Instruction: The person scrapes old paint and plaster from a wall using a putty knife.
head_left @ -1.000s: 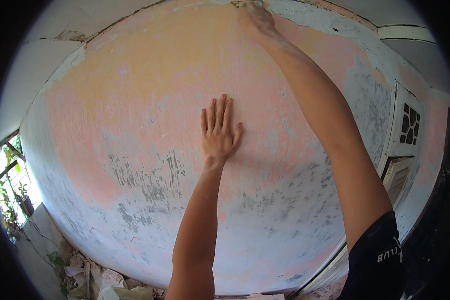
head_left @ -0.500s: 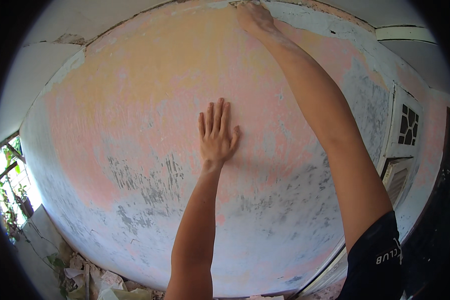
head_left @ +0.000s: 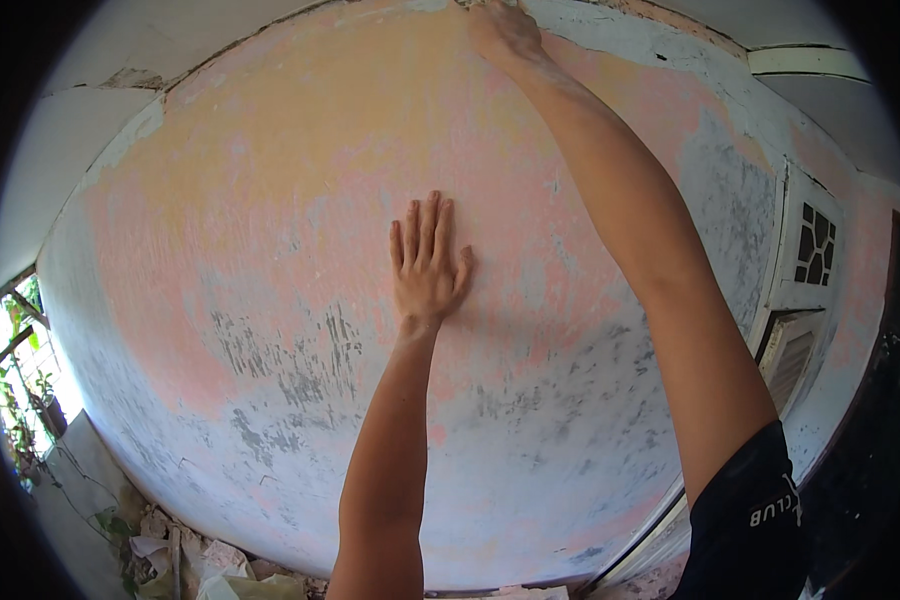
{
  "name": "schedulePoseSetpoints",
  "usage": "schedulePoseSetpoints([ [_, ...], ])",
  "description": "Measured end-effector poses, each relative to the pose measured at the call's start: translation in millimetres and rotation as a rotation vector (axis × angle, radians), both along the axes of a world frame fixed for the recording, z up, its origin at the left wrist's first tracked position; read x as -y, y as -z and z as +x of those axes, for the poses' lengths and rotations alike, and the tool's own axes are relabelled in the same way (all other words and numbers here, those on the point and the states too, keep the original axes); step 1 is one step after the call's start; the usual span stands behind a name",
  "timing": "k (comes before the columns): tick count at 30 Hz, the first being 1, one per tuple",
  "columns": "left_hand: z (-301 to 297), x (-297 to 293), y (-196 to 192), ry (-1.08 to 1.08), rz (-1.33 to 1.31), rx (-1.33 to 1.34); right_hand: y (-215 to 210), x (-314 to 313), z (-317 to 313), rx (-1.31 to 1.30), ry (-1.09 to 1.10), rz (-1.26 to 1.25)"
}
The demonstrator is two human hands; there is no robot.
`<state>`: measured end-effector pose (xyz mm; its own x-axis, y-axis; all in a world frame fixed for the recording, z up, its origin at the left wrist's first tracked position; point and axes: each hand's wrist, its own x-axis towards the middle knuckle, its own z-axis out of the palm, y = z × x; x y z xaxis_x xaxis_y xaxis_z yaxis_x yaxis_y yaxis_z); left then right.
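My left hand point(head_left: 428, 285) lies flat against the middle of a worn wall point(head_left: 300, 230), its fingers stretched upward and the thumb out to the right. Nothing is in it. High up, near the top of the wall, my right hand point(head_left: 508, 36) is closed, with the arm raised at full reach. A thin edge seems to show by its fingertips, but I cannot make out what it is. Around both hands the wall shows patches of yellow and pink paint. Grey, scraped and flaking areas lie lower down, and a pale strip of peeled coating point(head_left: 610, 40) runs beside the right hand.
A white door with a patterned vent panel point(head_left: 816, 245) stands at the right. Torn paper and debris point(head_left: 220, 570) lie along the wall's foot at lower left. Left of the wall, a barred opening point(head_left: 20, 350) shows plants. The ceiling point(head_left: 100, 130) is cracked along its edge.
The whole view has shifted slightly. My left hand rests on about the same patch of wall, and my right hand stays near the top edge, with little visible movement.
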<state>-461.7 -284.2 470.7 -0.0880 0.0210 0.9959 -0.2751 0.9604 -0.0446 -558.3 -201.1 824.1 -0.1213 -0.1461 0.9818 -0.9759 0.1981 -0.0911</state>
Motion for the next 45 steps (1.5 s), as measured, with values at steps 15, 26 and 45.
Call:
schedulePoseSetpoints([
  [15,5.8,-3.3,-1.4,-0.039,0.01,0.009,26.9,-34.7,54.7,-0.208,0.348,0.082],
  [26,9.4,-4.0,1.4,-0.037,0.01,0.0,52.8,-29.8,52.9,-0.35,0.468,0.035],
  [45,156.1,-112.7,208.3,0.616,0.716,0.196,512.8,-275.1,105.5,1.047,-0.71,0.398],
])
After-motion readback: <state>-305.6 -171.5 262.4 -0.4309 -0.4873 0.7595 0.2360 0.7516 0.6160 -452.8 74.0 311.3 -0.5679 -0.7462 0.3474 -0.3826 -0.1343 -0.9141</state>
